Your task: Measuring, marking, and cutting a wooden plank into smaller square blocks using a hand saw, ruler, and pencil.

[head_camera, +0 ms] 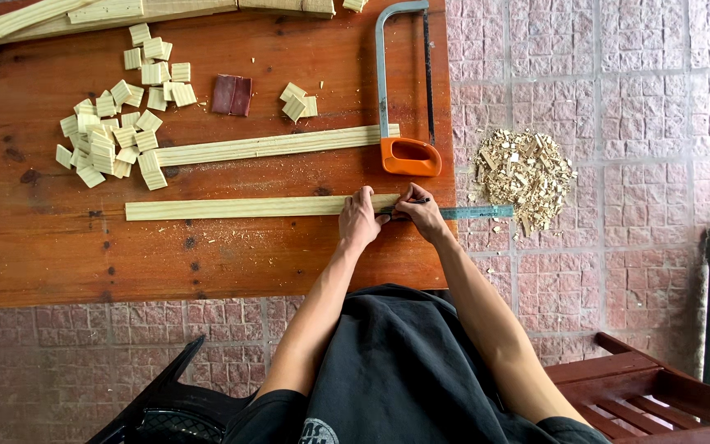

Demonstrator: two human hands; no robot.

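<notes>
Pressing the wooden strip [248,206] flat, left hand [359,220] fingers together, right hand [422,215] fingers pinch a pencil [417,201] near the hacksaw [404,90].

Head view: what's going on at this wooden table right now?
A person leans over a wooden table. The left hand presses down on the near wood strip at its right end. The right hand holds a pen against a metal ruler laid along that end. A second strip, a pile of small cut blocks, an orange-handled hacksaw and wood shavings on the tiled floor lie nearby.
</notes>
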